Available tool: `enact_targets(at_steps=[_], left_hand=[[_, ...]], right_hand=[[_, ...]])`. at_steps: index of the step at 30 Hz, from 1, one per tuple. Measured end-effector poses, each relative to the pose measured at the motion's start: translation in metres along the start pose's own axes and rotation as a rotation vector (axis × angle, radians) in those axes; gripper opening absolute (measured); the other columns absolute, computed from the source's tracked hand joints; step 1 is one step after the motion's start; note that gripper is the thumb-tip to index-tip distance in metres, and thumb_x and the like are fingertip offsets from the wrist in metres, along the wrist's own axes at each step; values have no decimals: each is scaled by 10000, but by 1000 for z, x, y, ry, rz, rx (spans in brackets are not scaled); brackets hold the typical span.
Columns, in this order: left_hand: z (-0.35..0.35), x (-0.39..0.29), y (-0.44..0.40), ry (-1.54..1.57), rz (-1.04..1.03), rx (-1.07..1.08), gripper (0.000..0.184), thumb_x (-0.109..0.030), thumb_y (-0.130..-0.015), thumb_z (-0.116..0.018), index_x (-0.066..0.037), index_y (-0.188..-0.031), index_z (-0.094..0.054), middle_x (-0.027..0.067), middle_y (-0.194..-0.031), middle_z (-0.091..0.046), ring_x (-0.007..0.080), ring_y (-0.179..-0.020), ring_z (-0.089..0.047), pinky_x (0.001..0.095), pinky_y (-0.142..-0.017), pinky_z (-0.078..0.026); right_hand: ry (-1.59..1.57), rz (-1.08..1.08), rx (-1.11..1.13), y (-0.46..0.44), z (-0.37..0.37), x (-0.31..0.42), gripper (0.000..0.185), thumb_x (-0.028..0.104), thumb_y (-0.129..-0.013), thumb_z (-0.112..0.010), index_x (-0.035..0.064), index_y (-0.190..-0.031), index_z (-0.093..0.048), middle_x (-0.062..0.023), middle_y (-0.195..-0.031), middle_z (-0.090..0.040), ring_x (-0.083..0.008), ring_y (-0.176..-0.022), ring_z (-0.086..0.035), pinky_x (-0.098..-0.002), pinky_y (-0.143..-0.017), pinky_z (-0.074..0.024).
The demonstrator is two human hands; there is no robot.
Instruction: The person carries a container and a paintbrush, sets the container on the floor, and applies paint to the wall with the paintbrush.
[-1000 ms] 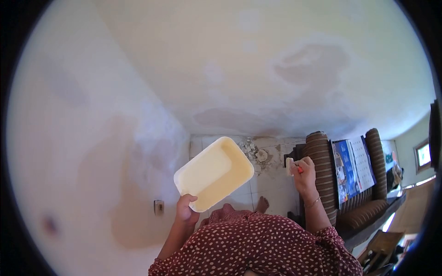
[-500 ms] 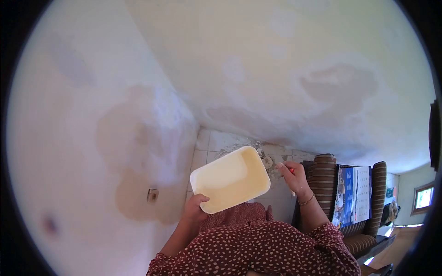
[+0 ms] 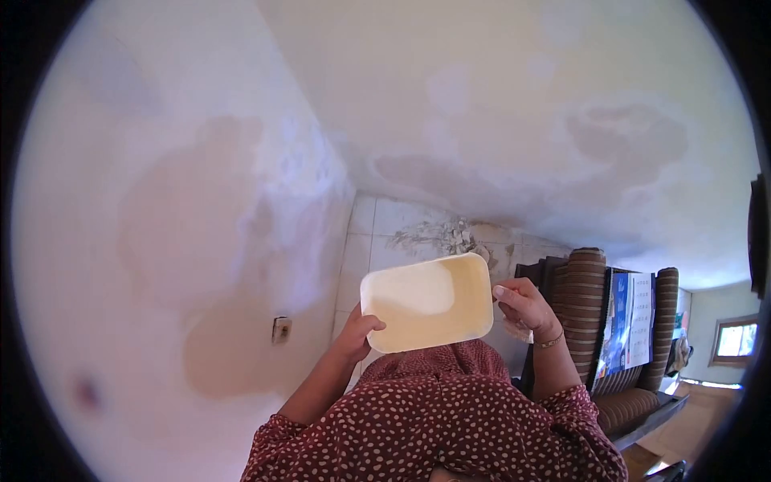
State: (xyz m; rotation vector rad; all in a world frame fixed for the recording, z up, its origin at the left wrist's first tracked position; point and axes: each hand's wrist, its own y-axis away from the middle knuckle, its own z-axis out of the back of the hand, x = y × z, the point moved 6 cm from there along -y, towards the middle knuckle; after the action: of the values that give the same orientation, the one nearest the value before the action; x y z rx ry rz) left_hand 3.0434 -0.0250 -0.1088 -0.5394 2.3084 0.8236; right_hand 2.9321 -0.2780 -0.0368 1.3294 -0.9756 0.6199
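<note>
A shallow, pale cream rectangular tub [image 3: 466, 331] with rounded corners is held tilted in front of my body, its inside facing me. My left hand [image 3: 357, 333] is closed on its left side, with the thumb over the rim. At the tub's right edge is my right hand [image 3: 526, 305], its fingers curled and the thumb pointing at the rim. Something pale [image 3: 518, 330] shows beneath these fingers, but its kind is unclear. Whether the right hand touches the rim, I cannot tell.
Stained, patchy walls meet in a corner ahead, with a wall socket [image 3: 281, 330] on the left one. Grey debris [image 3: 459, 236] lies on the tiled floor [image 3: 385, 215]. At right stands a brown striped armchair [image 3: 581, 309] with a printed calendar-like sheet [image 3: 629, 321] on it.
The tub has shifted right and turned more level in my left hand. My right hand has come close to its right edge. A red bit seen in the right hand is now hidden.
</note>
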Motion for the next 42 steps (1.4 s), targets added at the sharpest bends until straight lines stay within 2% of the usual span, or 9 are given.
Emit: enact_targets(at_steps=[3,6,9,15,18,21,24,27,42], left_hand=[[7,-7,0,-21,24,18,655,-41,-668,-484,12,-1307,-350,123,-1169,-523,211,-1043,-541,328,-865,-465],[17,-2,-4,-31,41,44,655,-38,-668,-485,15,-1306,-350,119,-1168,-523,206,-1040,-542,327,-865,-465],[21,2,-8,-18,43,74,653,-41,-669,-487,16,-1305,-352,117,-1170,-525,203,-1046,-541,321,-866,-465],[34,18,-13,-5,118,91,636,-38,-676,-486,15,-1297,-362,124,-1171,-528,209,-1043,-548,332,-871,-473],[41,26,-17,19,173,63,620,-38,-684,-484,13,-1291,-371,126,-1167,-530,215,-1030,-553,341,-877,-474],[48,39,-25,11,218,51,615,-37,-679,-498,11,-1281,-383,125,-1159,-531,218,-1031,-549,340,-883,-471],[53,48,-34,28,182,76,621,-34,-663,-517,10,-1270,-393,120,-1151,-534,215,-1033,-545,337,-887,-464],[53,46,-37,-32,127,125,692,-63,-668,-543,21,-1322,-333,160,-1232,-499,251,-1118,-520,375,-926,-455],[40,30,-38,48,74,-37,690,-16,-611,-494,38,-1287,-371,153,-1165,-536,248,-1052,-562,353,-884,-478]], right_hand=[[262,107,-123,-4,-16,8,358,311,-829,-652,-41,-890,-665,43,-586,-481,-44,-553,-423,-246,-486,-362],[412,-20,-226,-6,-22,6,329,298,-790,-693,-29,-807,-655,30,-618,-498,-61,-607,-449,-273,-535,-397],[475,60,-214,-14,-19,-6,205,179,-786,-694,-16,-773,-633,71,-602,-473,-15,-542,-388,-200,-458,-312],[402,-52,-136,-15,-31,-16,262,188,-787,-680,13,-657,-535,48,-590,-448,-38,-588,-398,-237,-504,-364],[354,-198,-133,-16,-34,-29,191,147,-779,-655,1,-696,-564,44,-608,-457,-36,-604,-401,-233,-530,-369],[371,-10,-132,-26,-28,-46,128,107,-760,-634,-11,-737,-591,44,-630,-467,-35,-628,-408,-227,-561,-372],[241,-62,-155,-31,-25,-60,79,41,-742,-645,-19,-781,-611,73,-673,-489,-18,-620,-399,-193,-560,-342],[239,-43,-168,-35,-24,-63,68,42,-742,-652,-6,-760,-607,76,-669,-478,-16,-611,-387,-188,-546,-331],[267,57,-179,-50,7,-27,176,117,-749,-727,-18,-788,-621,44,-691,-543,-27,-635,-448,-186,-570,-370]])
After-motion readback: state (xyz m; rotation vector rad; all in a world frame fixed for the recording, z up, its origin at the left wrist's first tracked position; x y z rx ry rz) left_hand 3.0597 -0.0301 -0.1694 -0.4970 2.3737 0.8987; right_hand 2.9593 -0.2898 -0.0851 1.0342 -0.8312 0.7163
